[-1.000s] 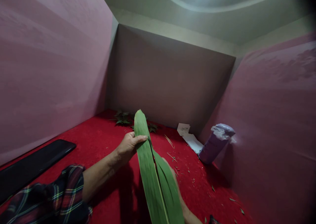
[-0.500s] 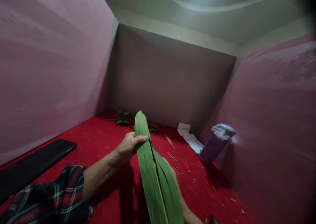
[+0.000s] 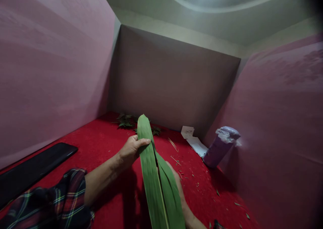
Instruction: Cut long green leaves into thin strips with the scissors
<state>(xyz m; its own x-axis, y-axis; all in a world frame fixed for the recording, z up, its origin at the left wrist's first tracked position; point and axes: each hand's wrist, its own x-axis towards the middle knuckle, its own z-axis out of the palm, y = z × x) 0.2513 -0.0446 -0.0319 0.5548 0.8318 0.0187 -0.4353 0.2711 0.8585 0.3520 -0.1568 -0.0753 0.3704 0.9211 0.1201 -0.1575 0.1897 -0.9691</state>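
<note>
A long, broad green leaf [image 3: 150,175] stands tilted in front of me, running from its tip down past the lower edge of the view. A dark slit lies along its pale midrib, with a second green flap on the right. My left hand [image 3: 131,149] is closed on the leaf near the tip, thumb across its face and fingers behind. Behind the right flap is my right hand [image 3: 178,185], closed against the leaf lower down. Most of its fingers are hidden; a little skin shows through the slit.
Red cloth [image 3: 106,135] covers the surface. Dark green leaves [image 3: 125,121] lie at the back. Thin sticks [image 3: 173,144], leaf scraps, white papers [image 3: 197,146] and a purple plastic-topped cylinder [image 3: 219,151] are on the right. A black tray-like object [image 3: 37,163] lies left, between pink side walls.
The right flap and my right hand have shifted very slightly left. My left hand keeps its grip near the leaf's tip.
</note>
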